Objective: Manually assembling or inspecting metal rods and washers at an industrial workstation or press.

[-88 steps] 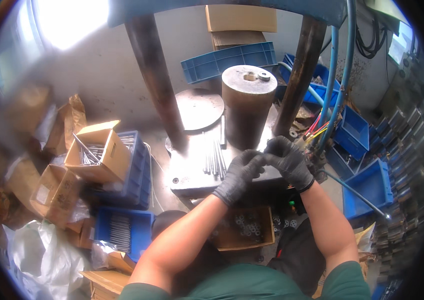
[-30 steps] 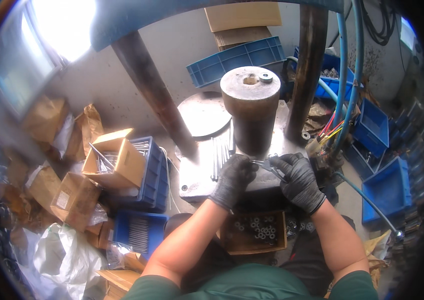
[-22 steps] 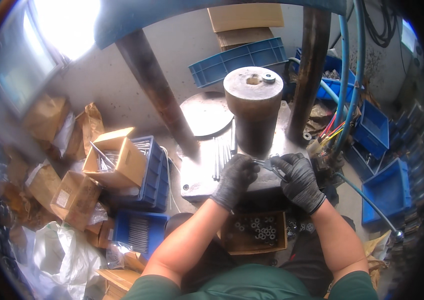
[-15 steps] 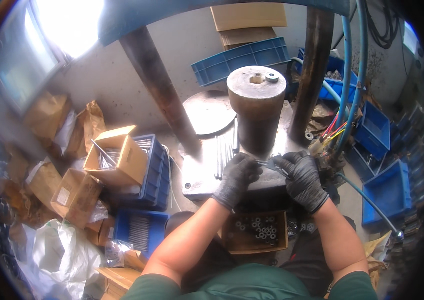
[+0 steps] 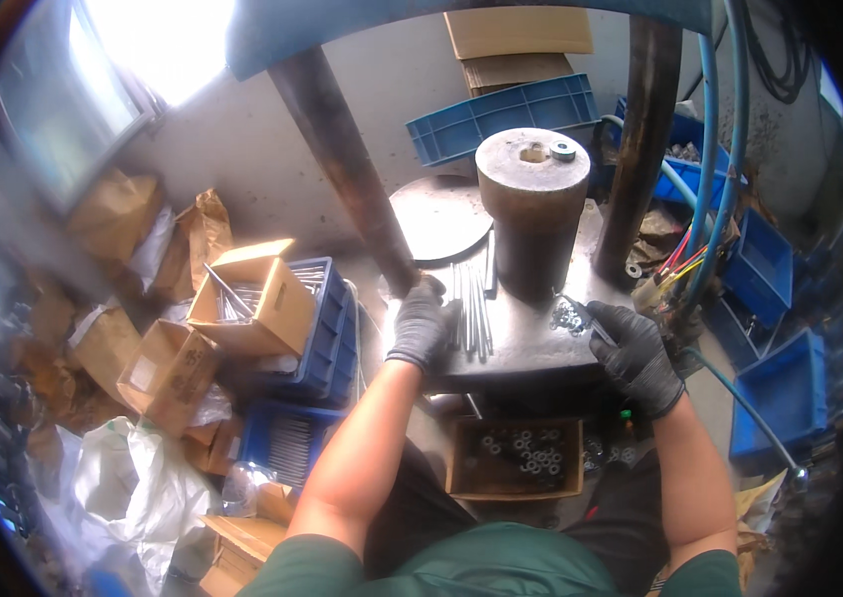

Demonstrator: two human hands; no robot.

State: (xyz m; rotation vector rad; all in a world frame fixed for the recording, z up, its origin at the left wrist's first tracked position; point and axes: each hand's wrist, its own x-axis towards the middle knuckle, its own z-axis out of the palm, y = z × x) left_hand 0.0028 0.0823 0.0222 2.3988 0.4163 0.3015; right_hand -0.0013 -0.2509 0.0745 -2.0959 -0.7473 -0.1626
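My left hand, in a dark glove, lies at the left of several slim metal rods on the steel press table. Its fingers stretch away from me toward the foot of the left column, and the thumb side is close to the rods. No object shows in it. My right hand, gloved too, is closed around a slim grey metal piece whose end sticks out past the fingers. Just left of it lies a pile of small shiny metal parts.
A thick steel cylinder with a ring on top stands mid-table. Below the table edge is a box of washers. At left, a carton of rods rests on blue crates; blue hoses hang at right.
My hands were together over the table front and have parted. The left moved left beside the rods; the right moved slightly right and down, keeping a metal piece. The whole view shifted a little.
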